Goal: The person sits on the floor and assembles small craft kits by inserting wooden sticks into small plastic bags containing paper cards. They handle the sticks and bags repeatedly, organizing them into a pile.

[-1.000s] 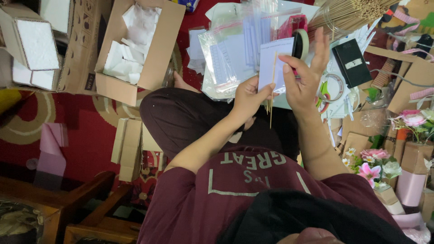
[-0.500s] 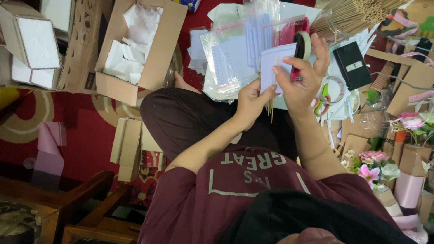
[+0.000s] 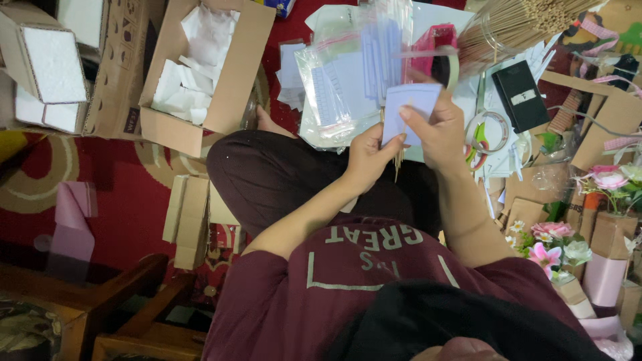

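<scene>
Card (image 3: 413, 113), pale blue, held up centre over the lap, both hands pinching it. Left hand (image 3: 368, 155) grips the lower edge along with a thin stick (image 3: 398, 159), likely to line them up. Right hand (image 3: 441, 130) clamps the right side. Tape roll (image 3: 449, 67) behind, mostly hidden; card face unreadable.

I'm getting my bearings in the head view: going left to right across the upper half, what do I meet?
White foam blocks → open cardboard box of white paper scraps → clear plastic bags → pale card held by both hands → tape roll → black box → pink artificial flowers.
</scene>
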